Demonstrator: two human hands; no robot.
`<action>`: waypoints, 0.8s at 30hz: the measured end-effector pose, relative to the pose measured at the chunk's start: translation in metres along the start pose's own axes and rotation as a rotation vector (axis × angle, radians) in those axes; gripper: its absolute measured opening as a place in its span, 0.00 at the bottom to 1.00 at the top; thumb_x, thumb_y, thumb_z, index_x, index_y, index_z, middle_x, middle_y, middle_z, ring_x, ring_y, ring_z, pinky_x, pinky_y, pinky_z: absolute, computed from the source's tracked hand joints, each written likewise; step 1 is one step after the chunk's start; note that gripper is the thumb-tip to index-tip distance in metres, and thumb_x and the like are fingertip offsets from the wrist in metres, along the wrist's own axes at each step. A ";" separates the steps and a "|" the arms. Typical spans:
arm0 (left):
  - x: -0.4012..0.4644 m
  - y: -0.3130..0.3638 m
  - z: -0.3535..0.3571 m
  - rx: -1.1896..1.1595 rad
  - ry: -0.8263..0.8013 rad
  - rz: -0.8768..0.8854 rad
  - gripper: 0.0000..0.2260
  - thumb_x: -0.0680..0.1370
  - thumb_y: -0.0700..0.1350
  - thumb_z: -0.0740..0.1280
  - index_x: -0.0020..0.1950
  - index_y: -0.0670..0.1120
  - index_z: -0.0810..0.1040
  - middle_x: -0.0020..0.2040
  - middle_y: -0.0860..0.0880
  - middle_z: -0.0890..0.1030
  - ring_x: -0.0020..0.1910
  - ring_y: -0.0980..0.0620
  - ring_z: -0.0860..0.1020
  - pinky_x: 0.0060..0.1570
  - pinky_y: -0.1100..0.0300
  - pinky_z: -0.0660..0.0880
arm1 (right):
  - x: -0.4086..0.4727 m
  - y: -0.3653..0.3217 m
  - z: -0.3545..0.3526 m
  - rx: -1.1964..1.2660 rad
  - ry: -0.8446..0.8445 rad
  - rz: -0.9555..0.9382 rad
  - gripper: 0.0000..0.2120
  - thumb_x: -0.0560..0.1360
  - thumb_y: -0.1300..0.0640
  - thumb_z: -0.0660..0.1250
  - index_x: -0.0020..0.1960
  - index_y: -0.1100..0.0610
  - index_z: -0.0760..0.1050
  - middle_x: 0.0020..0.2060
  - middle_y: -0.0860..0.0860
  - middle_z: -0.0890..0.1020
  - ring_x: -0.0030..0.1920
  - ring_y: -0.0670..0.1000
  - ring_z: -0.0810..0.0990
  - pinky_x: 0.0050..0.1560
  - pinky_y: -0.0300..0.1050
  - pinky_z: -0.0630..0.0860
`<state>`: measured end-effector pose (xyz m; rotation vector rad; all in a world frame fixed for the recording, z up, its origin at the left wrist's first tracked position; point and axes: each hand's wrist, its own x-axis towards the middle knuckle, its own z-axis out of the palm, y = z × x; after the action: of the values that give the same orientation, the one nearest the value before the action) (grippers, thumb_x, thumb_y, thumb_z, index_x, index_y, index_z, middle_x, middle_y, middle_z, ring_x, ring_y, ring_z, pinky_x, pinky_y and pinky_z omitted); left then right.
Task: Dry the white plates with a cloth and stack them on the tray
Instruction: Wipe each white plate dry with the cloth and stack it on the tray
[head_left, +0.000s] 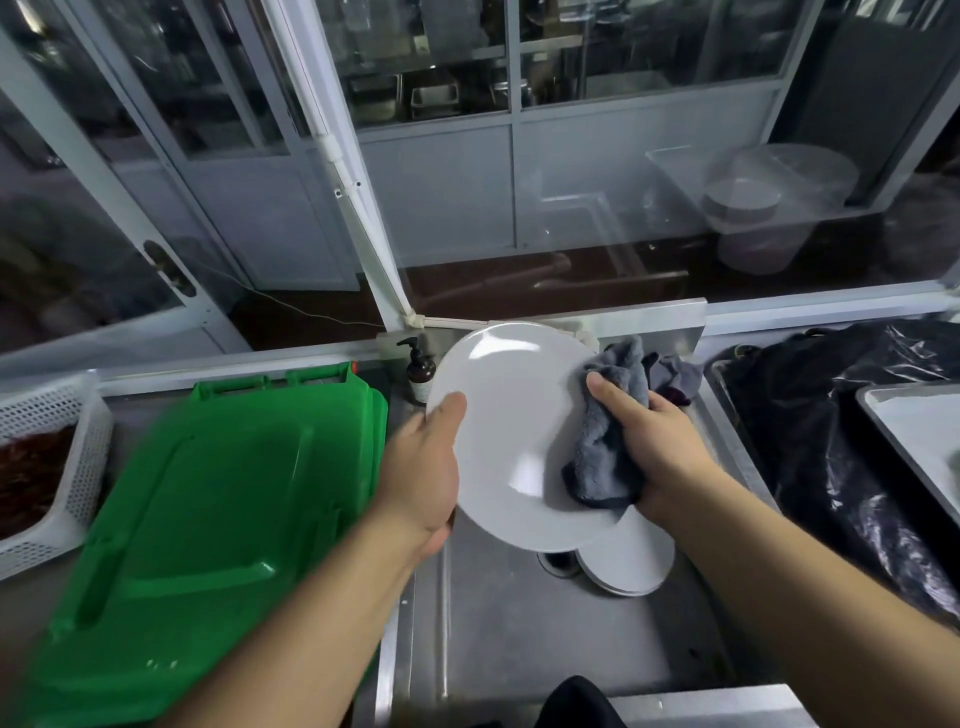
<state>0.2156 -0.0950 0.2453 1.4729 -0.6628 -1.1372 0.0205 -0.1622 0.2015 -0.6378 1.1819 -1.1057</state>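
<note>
Plate (514, 441) held tilted over the sink (519, 634) is gripped at its left rim by the left hand (426, 467), while the grey cloth (605, 441) is clutched by the right hand (660, 457) and pressed on its right side. The tray (904, 431) lies well off to the right, nearer the right hand, so a rightward carry is judged to follow. More white plates (634, 566) rest in the sink just below.

Glazed partition (208, 130) with pale frames, upper frame; brown floor (519, 280) behind it. Steel sink (519, 623), lower centre. Green bin lid (208, 519), lower left. White perforated basket (47, 415), left edge. Black plastic sheeting (810, 415), right.
</note>
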 end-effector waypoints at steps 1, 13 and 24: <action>-0.003 -0.007 0.006 -0.030 0.046 0.022 0.10 0.86 0.47 0.64 0.53 0.46 0.84 0.49 0.50 0.89 0.54 0.46 0.87 0.57 0.46 0.83 | -0.001 0.005 0.004 0.038 0.029 0.020 0.18 0.76 0.50 0.79 0.60 0.60 0.84 0.52 0.58 0.89 0.56 0.61 0.88 0.64 0.61 0.83; -0.002 -0.042 0.006 -0.103 0.022 -0.050 0.09 0.80 0.47 0.71 0.59 0.48 0.84 0.54 0.50 0.89 0.58 0.45 0.86 0.54 0.49 0.82 | -0.004 0.030 -0.004 0.111 0.016 0.123 0.16 0.80 0.54 0.75 0.64 0.61 0.82 0.53 0.58 0.89 0.54 0.58 0.88 0.63 0.59 0.82; 0.016 -0.012 0.000 -0.017 0.066 -0.024 0.09 0.85 0.48 0.66 0.55 0.45 0.83 0.47 0.51 0.89 0.48 0.48 0.88 0.44 0.54 0.85 | 0.011 0.008 0.009 -0.010 0.081 -0.020 0.17 0.73 0.49 0.81 0.56 0.58 0.85 0.49 0.56 0.90 0.52 0.59 0.89 0.60 0.59 0.85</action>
<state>0.2197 -0.1067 0.2293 1.5006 -0.5899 -1.1053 0.0311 -0.1705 0.1928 -0.6186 1.2536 -1.1526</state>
